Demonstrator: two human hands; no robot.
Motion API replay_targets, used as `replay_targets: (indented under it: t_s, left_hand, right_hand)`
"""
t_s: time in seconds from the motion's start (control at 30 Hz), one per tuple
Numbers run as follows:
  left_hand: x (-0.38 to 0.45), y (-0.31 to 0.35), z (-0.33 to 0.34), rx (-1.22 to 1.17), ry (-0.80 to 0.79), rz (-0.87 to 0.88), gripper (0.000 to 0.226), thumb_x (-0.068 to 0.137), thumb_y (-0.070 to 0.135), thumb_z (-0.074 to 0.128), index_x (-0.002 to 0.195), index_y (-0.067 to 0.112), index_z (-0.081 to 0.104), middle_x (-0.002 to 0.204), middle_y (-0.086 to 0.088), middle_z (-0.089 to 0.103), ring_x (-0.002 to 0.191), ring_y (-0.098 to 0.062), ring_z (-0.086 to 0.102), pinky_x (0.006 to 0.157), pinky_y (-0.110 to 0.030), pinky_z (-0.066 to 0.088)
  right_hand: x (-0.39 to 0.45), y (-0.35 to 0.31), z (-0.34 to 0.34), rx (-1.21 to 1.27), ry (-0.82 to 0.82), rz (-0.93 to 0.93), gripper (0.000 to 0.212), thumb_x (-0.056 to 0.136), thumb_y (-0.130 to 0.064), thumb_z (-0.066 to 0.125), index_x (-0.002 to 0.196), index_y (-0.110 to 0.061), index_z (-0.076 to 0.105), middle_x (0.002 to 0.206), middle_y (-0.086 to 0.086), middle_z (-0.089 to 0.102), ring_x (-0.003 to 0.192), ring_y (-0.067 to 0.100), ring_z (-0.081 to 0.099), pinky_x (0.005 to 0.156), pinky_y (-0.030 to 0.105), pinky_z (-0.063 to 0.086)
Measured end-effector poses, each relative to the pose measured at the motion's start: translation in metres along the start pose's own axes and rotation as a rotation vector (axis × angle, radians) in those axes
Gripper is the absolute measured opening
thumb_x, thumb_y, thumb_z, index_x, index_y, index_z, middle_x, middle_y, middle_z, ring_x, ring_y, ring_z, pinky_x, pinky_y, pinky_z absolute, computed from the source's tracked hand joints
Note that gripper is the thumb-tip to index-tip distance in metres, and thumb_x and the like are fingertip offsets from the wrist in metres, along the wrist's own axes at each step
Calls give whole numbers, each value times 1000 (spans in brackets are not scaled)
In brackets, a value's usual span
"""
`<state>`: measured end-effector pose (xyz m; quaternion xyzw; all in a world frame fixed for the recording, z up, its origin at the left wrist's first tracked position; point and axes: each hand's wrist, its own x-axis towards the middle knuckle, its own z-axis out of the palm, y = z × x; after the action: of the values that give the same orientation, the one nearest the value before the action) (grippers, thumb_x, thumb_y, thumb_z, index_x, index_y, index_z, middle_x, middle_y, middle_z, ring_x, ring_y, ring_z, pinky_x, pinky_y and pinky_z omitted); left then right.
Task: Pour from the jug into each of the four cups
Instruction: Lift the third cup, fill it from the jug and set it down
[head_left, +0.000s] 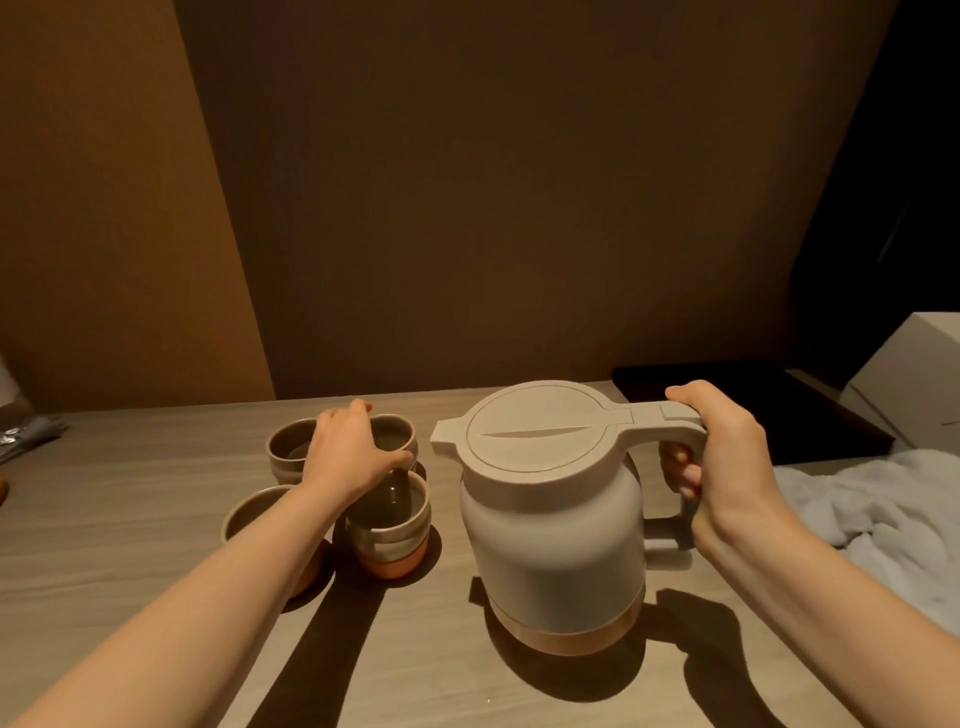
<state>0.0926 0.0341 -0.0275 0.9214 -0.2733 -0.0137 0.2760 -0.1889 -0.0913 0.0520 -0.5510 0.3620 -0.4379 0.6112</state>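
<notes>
On a wood-grain table (156, 467) against a dim brown wall (467, 208), the right hand (727, 457) grips the jug (550, 519) handle; the left hand (348, 447), fingers loosely spread, rests over four cups (395, 525).

A pale wood-grain table (156, 519) fills the lower half of the view, lit warmly from above so that hard dark shadows fall toward the near edge. Behind it rises a plain dark brown wall (493, 208), with a lighter tan panel (104, 208) slanting up at the left. At the right stands a dark, low block (769, 410), a white box (914, 384) beyond it, and a crumpled white cloth (883, 509) on the table.
</notes>
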Motion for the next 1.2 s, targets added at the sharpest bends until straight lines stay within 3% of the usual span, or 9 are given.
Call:
replay_targets:
  t_s: [0.13,0.23,0.4,0.53,0.83,1.0,1.2]
  left_hand:
    - [20,-2,7,178,-89,12,95,65,58,77,140,12,39,144,-13,45,140,-33,31,108,-49,36]
    - [33,-7,10,242,-135,10,98,58,68,75,134,13,45,138,-12,50,134,-32,39,106,-48,38]
    - [44,-17,14,337,-118,-16,77,51,82,67,94,19,57,116,-6,63,125,-32,45,115,-56,14]
    - [41,-20,14,263,-70,-26,66,48,80,71,74,23,49,103,-3,66,118,-30,51,114,-58,14]
    - [38,-17,8,115,77,10,81,51,69,78,106,14,54,105,-6,64,109,-29,56,111,-55,26]
    - [28,0,-11,-209,160,15,95,52,54,87,126,11,47,117,-8,61,108,-26,57,89,-41,51]
    - [6,23,-37,-463,225,91,93,55,44,89,131,20,41,131,-4,43,115,-20,46,92,-37,48]
  right_hand:
    - [7,-1,0,-2,-9,-8,39,90,-29,56,54,-16,51,41,-6,44,34,4,35,39,20,26]
    - [12,-2,0,-2,-3,-1,42,89,-29,56,50,-17,50,42,-4,42,35,5,33,41,21,26]
    - [16,0,0,1,17,13,41,90,-31,55,53,-16,50,43,-4,44,33,4,36,45,24,26]
    - [16,2,1,20,10,20,45,88,-30,56,46,-19,50,45,-3,43,34,5,34,42,22,25]
    - [11,-3,-2,24,12,0,39,88,-29,55,52,-16,49,40,-4,39,33,6,30,34,18,24]
    - [4,-7,-2,24,22,-16,39,88,-29,56,52,-17,48,40,-6,39,33,4,31,34,18,24]
    - [-13,-14,-2,37,25,-22,37,87,-29,56,53,-16,47,39,-7,40,32,5,32,34,17,25]
